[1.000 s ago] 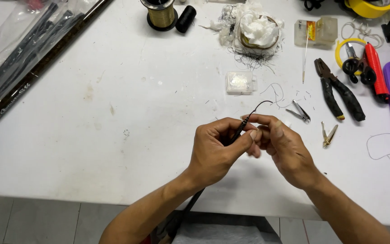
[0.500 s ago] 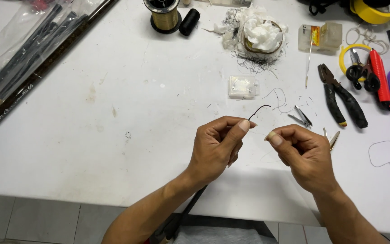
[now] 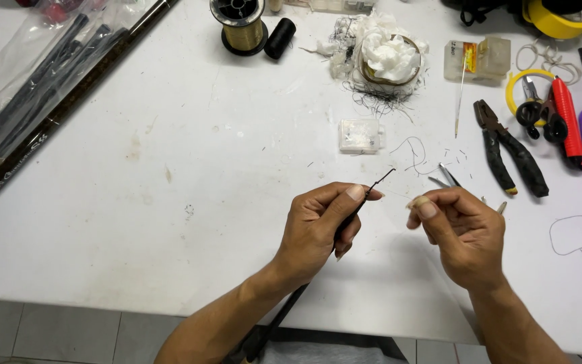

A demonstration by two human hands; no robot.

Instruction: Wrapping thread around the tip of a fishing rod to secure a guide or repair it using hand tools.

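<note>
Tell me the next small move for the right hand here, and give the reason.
Probably bring the right hand back left to the thin dark rod tip. The left hand pinches the rod just below that tip, which juts up and right, bare. The right thumb and forefinger are pinched together a short gap away; whether they hold a thread is too fine to tell.

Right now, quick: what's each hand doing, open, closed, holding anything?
Left hand: closed, pinching the thin black rod near its tip.
Right hand: closed, thumb and forefinger pinched; what they hold, if anything, cannot be told.
</note>
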